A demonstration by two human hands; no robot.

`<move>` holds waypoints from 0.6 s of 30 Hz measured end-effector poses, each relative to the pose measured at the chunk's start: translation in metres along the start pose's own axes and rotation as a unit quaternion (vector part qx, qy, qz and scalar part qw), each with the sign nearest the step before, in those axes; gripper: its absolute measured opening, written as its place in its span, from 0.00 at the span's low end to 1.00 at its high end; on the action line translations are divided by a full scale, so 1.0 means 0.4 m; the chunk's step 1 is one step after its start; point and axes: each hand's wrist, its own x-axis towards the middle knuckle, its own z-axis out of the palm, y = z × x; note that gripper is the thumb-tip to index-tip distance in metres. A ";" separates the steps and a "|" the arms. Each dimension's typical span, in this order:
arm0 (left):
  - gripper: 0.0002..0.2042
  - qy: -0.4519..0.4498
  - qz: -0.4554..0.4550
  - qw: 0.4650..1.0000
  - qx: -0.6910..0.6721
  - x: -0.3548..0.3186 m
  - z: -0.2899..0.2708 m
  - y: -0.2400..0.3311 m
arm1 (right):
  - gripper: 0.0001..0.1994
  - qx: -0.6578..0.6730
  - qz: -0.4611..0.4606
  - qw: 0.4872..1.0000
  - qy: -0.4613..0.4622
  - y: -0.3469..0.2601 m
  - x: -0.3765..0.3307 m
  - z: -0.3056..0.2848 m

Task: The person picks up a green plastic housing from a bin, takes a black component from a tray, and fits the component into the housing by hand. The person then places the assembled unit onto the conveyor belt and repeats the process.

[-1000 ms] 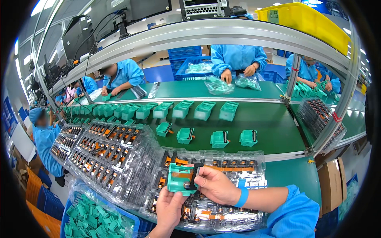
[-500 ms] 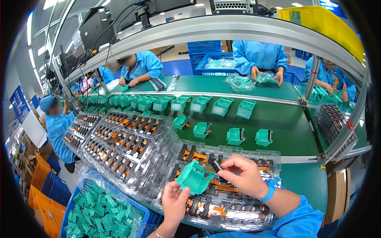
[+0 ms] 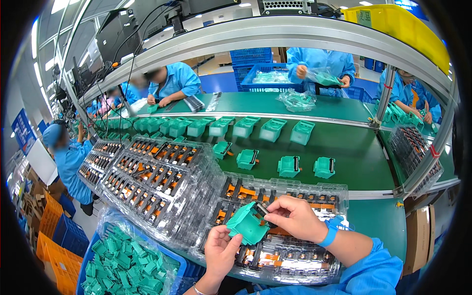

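Note:
Tilted in my left hand (image 3: 221, 250) is a green plastic housing (image 3: 247, 227), pinched along its lower left edge between thumb and fingers. My right hand (image 3: 294, 216), a blue band round its wrist, pinches a small black bar-shaped part (image 3: 260, 208) at the housing's upper right edge. The part appears to touch that edge, though the fingertips hide its near end. Beneath both hands lies a clear plastic tray (image 3: 314, 265) with rows of black parts and orange flat cables.
More stacked clear trays (image 3: 162, 172) stand to the left. A blue crate (image 3: 182, 265) of loose green housings is at lower left. Green housings (image 3: 301, 132) line the dark green conveyor (image 3: 354, 157). A metal frame beam (image 3: 275, 37) crosses overhead; several co-workers sit or stand beyond.
My right hand has brought the black part left, against the housing's edge. The housing has turned slightly in my left hand. Housings on the conveyor have shifted a little left.

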 end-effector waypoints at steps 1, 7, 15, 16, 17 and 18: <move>0.13 -0.003 -0.009 1.000 -0.014 -0.001 -0.001 0.000 | 0.07 0.024 0.019 0.999 -0.008 0.006 0.001 0.001; 0.12 0.006 0.001 1.000 -0.010 -0.001 0.002 -0.001 | 0.08 0.086 0.059 0.994 -0.029 0.045 0.003 0.008; 0.13 -0.005 0.002 1.000 -0.024 -0.005 0.003 0.003 | 0.08 0.093 0.076 0.992 -0.049 0.049 0.004 0.015; 0.13 -0.014 0.003 1.000 -0.027 -0.006 0.003 0.002 | 0.08 0.072 0.069 0.994 -0.052 0.051 0.002 0.014; 0.13 -0.014 0.003 1.000 -0.027 -0.007 0.002 0.002 | 0.08 0.072 0.070 0.994 -0.052 0.050 0.001 0.011; 0.14 -0.015 0.000 1.000 -0.024 -0.007 0.002 0.002 | 0.08 0.054 0.065 0.994 -0.066 0.047 0.002 0.007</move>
